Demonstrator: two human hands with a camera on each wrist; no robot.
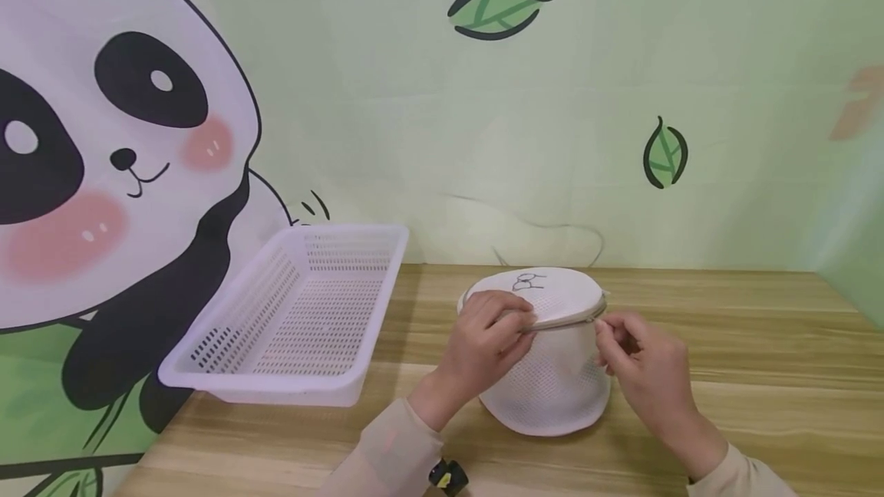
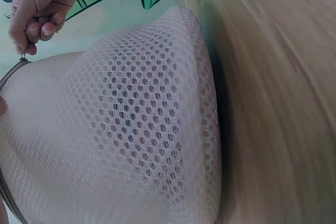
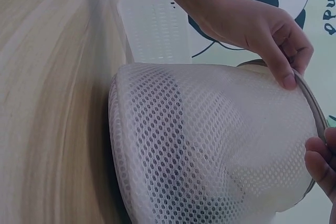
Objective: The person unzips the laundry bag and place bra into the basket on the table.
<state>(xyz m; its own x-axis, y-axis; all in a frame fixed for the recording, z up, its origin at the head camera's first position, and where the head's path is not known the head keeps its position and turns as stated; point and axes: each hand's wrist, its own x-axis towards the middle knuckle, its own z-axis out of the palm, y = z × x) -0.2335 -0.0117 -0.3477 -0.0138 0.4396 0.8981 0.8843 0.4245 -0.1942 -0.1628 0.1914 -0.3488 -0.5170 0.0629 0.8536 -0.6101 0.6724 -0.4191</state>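
A white mesh laundry bag stands upright on the wooden table, its round lid on top and a grey-brown zipper along the rim. My left hand grips the rim at the left front, fingers over the lid and thumb below it, as the right wrist view also shows. At the rim's right side, my right hand pinches the zipper pull between thumb and forefinger. A thin line drawing marks the lid. Through the mesh, a darker patch shows in the right wrist view.
A white perforated plastic basket stands to the left of the bag. Behind the table hangs a green backdrop with a panda and leaves. A small black object is beside my left sleeve.
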